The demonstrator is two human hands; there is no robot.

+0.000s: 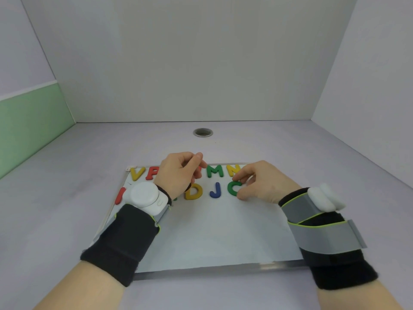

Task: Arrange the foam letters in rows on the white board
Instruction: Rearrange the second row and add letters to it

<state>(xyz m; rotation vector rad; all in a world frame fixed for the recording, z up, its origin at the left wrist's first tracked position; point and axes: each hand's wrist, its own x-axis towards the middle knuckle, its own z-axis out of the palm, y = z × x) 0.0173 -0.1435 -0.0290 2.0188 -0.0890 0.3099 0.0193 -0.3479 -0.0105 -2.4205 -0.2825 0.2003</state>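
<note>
The white board [207, 233] lies flat in front of me. Along its far edge runs a row of foam letters: a yellow V [137, 173], a red letter [151, 174] partly hidden, a green M [215, 171] and a yellow N [233, 169]. A second row holds a red I [119, 195], a yellow D [194, 191], a blue J [215, 190] and a green C [234, 188]. My right hand [261, 183] pinches the green C between thumb and fingers. My left hand [182, 173] hovers over the top row with fingers curled, and it hides some letters.
The board rests on a pale grey table with walls behind and to both sides. A round metal grommet hole [203, 132] sits in the table beyond the board. Both wrists wear black bands with white sensor units.
</note>
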